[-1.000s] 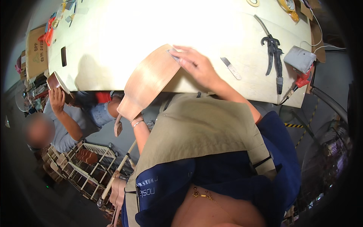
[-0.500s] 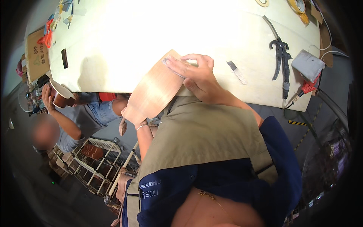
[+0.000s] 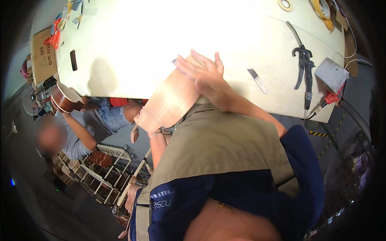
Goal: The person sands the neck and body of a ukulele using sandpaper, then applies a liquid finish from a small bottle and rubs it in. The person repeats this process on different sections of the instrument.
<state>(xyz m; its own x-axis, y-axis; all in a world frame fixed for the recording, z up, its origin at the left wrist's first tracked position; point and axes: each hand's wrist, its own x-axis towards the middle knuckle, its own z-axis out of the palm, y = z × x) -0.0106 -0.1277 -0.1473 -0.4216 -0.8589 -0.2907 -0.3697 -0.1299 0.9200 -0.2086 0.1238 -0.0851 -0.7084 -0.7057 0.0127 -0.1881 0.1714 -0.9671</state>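
Note:
A pale reddish-wood ukulele body (image 3: 171,98) with a curved outline is tilted between my lap and the table edge. My left hand (image 3: 138,116) grips its near left end; the fingers show at the edge and the rest of the hand is hidden behind the wood. My right hand (image 3: 203,74) lies on the far end, fingers stretched out and spread, slightly blurred. A small grey piece (image 3: 174,61), like a corner of sandpaper, pokes out beside the fingertips; most of it is hidden under them.
On the pale table (image 3: 132,80) are a flat blade (image 3: 257,81), a black air gun (image 3: 303,72), a dark block (image 3: 73,60) and tape rolls (image 3: 285,5). A grey box (image 3: 331,75) stands right. At left, a co-worker holds a brown ukulele body (image 3: 66,98) near a rack (image 3: 108,172).
My right hand has shifted slightly towards the far end, its fingers straighter and more spread. The view has moved a little. The co-worker's ukulele body has turned.

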